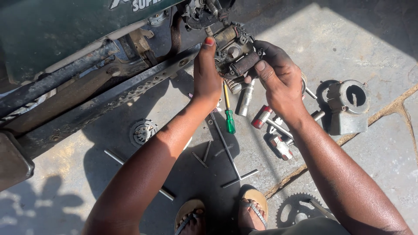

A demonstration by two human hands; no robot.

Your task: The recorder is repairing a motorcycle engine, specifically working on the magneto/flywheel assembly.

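We had both hands on the greasy engine part (235, 54) up by the motorbike frame (109, 82): left hand (207, 76) steadying it, right hand (278, 76) gripping it, green screwdriver (228, 114) lying on the concrete below.

One label only: white block lettering (138, 4) on dark green vehicle body panel (56, 30), top edge, left of centre, partly cropped. No packages, signs, screens.

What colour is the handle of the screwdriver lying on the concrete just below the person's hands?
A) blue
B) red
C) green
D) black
C: the screwdriver lying on the concrete floor between the left hand and right hand has a translucent green handle below a yellow shaft.
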